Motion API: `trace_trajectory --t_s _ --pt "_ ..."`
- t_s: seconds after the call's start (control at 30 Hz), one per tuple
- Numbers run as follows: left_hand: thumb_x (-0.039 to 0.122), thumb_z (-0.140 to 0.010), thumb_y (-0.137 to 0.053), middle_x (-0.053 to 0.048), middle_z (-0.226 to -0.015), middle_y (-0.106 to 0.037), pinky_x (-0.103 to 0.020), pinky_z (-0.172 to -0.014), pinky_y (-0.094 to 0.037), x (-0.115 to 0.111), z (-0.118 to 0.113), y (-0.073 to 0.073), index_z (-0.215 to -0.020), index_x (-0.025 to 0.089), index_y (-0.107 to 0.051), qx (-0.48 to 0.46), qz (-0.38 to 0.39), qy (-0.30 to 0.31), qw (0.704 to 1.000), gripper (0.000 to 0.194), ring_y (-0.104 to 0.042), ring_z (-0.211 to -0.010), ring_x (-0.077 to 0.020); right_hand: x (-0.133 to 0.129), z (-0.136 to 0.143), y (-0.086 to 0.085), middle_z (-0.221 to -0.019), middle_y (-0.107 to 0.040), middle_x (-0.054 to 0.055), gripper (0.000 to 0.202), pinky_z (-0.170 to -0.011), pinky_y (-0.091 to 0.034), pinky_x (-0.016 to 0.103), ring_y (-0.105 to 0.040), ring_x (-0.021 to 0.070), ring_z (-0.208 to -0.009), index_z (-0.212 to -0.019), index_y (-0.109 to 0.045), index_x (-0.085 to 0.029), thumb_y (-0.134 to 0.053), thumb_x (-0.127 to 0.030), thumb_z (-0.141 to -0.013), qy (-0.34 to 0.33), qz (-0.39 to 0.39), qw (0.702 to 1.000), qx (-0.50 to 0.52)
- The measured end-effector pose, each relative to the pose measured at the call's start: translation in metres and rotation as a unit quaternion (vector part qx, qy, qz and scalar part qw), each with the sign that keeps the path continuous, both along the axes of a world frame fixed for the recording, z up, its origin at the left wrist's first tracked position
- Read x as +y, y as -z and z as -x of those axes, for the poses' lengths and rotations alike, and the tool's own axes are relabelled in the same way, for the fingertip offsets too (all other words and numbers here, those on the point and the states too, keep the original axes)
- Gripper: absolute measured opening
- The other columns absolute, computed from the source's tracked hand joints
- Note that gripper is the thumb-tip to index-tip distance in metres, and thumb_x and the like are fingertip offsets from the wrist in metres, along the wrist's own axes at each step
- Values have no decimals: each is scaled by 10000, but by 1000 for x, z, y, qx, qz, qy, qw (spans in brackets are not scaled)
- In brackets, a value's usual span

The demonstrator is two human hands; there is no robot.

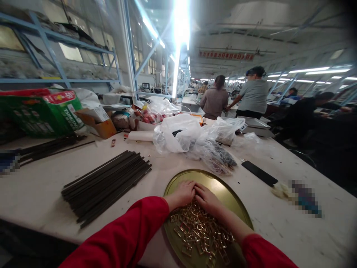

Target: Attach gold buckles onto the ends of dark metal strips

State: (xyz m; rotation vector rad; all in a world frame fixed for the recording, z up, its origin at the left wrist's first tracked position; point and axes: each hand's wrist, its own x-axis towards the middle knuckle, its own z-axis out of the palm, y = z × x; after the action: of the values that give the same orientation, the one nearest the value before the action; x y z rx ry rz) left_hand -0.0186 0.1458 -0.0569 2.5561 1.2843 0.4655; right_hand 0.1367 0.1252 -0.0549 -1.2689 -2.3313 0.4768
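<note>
Here, small rectangular, gold-toned metallic pieces (199, 225) lie heaped inside the round, glossy tray (223, 190). Left hand (184, 192) and right hand (208, 199) meet over the tray; each grip's state cannot be determined.

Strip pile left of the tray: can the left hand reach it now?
Probably yes: the strip pile lies uncovered; the left hand, over the tray, would likely only need to cross its rim.

Left fingers (190, 183) and right fingers (199, 188) together by golden metal pieces (199, 225) on a tray (227, 190)
</note>
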Motion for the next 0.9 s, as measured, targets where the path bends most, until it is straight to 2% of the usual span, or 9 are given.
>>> trace_trajectory --t_s 0.1,0.17,0.23,0.33,0.43,0.57,0.73,0.8,0.9 --pt "262 -870 -377 -97 -1169 -582 -346 -950 -396 -29 10 -8 -1142 132 -535 -4 -2 35 999 341 -527 -1076 -203 -42 0 -11 -1266 -528 77 435 -997 -375 351 -486 203 -1151 -1242 -501 -201 -460 -366 -841 -22 14 1000 8" --pt "311 -880 -379 -72 -1178 -581 -328 -945 -402 -50 21 -13 -1159 165 -529 -10 -6 50 999 348 -528 -1079 -191 -67 -12 -9 -1270 -524 74 443 -1002 -365 385 -470 219 -1168 -1249 -492 -217 -456 -391 -843 0 17 1000 15" --pt "356 -888 -372 -75 -1247 -531 -332 -972 -377 -69 34 -17 -1209 177 -491 -16 -15 44 999 386 -489 -1132 -195 -87 -31 -1 -1296 -500 78 463 -1025 -326 430 -425 245 -1210 -1242 -500 -221 -459 -433 -831 71 -1 997 16" --pt "372 -886 -378 -126 -1316 -452 -384 -999 -341 -92 55 -17 -1271 141 -423 -21 -29 1 999 451 -427 -1192 -236 -107 -59 16 -1309 -473 138 548 -1023 -299 490 -400 301 -1225 -1204 -530 -159 -427 -524 -808 245 -17 969 26" --pt "360 -865 -425 -171 -1292 -457 -427 -975 -353 -111 64 -11 -1270 96 -410 -19 -39 -41 998 484 -436 -1175 -276 -116 -62 26 -1213 -538 198 588 -974 -329 534 -449 338 -1173 -1151 -550 -101 -332 -545 -833 306 -18 951 33" --pt "320 -880 -404 -165 -1277 -467 -413 -968 -356 -134 61 -6 -1241 93 -428 -19 -64 -53 996 428 -434 -1174 -258 -120 -27 25 -1136 -604 119 502 -915 -423 436 -541 263 -1080 -1139 -548 -177 -303 -517 -862 274 -32 960 41" --pt "374 -865 -456 -109 -1190 -532 -364 -933 -371 -154 86 -17 -1144 155 -510 -3 -121 10 993 358 -478 -1097 -225 -144 7 7 -1286 -495 135 541 -981 -363 449 -446 268 -1191 -1261 -444 -153 -389 -490 -841 227 -73 970 50" --pt "371 -836 -514 -83 -1032 -598 -360 -893 -381 -159 103 -21 -975 172 -586 20 -145 51 988 253 -523 -998 -219 -161 13 4 -1281 -501 132 536 -1012 -307 488 -416 302 -1208 -1218 -498 -161 -507 -475 -783 187 -96 977 28" --pt "312 -808 -570 -61 -866 -614 -342 -827 -392 -160 121 -22 -833 173 -600 61 -178 101 977 145 -551 -875 -199 -183 25 14 -1219 -565 61 373 -1022 -290 494 -434 293 -1198 -1121 -576 -242 -546 -398 -784 64 -152 985 -53"
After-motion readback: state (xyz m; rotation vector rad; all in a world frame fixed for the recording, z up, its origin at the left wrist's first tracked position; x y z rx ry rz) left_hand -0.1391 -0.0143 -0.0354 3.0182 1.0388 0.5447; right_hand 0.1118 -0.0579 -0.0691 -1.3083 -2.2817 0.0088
